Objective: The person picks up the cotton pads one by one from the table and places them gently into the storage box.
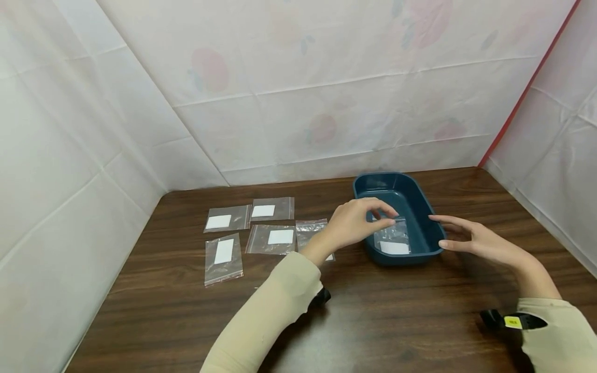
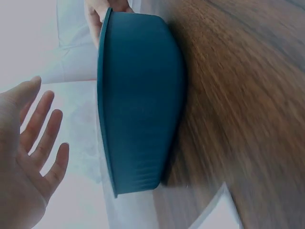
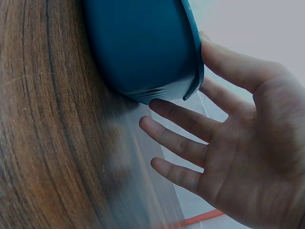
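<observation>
A dark blue plastic basin (image 1: 422, 199) stands at the right of the table. Inside its near end lies a clear zip bag (image 1: 389, 233) with a white label at the bottom. My left hand (image 1: 356, 220) hovers over that bag, fingers loosely bent; in the left wrist view the palm (image 2: 24, 167) shows nothing held. At the basin's right side, my right hand (image 1: 480, 241) touches the rim with thumb and fingertip. The right wrist view shows that hand (image 3: 238, 143) with its other fingers stretched out beside the basin wall (image 3: 147, 43).
Several clear zip bags with white labels, among them an upright one (image 1: 224, 259) and a sideways one (image 1: 271, 239), lie on the left half of the wooden table (image 1: 373, 321). Another bag (image 1: 311, 226) is partly hidden by my left wrist. White sheeting (image 1: 298, 103) encloses the table.
</observation>
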Available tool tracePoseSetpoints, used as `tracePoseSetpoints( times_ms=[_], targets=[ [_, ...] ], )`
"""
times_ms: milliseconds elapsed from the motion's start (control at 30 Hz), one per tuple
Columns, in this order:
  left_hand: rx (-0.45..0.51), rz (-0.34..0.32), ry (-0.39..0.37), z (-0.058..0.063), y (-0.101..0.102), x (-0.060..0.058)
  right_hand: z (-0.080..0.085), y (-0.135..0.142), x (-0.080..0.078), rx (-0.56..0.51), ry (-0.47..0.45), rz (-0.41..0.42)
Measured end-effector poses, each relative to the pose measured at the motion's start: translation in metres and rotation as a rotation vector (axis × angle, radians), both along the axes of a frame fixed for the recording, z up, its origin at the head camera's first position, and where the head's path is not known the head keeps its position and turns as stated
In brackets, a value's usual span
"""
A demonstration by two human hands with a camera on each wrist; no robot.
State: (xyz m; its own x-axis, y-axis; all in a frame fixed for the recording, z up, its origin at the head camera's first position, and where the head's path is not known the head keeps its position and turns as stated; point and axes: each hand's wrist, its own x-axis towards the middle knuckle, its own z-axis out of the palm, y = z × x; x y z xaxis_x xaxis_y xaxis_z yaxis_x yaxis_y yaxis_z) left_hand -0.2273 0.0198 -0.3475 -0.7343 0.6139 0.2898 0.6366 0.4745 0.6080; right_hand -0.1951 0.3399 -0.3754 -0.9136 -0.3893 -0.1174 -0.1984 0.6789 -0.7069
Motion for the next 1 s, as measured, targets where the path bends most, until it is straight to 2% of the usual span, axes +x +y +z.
tracePoseSetpoints(
  times_ms=[633,1000],
  targets=[
    [-0.078,-0.046,0.012,0.011,-0.046,0.016,0.000,0.001,0.001,-0.007,0.016,0.003],
    [-0.112,-0.022,0.034,0.017,-0.077,0.026,0.000,0.001,0.001,-0.002,0.019,0.000]
  ],
)
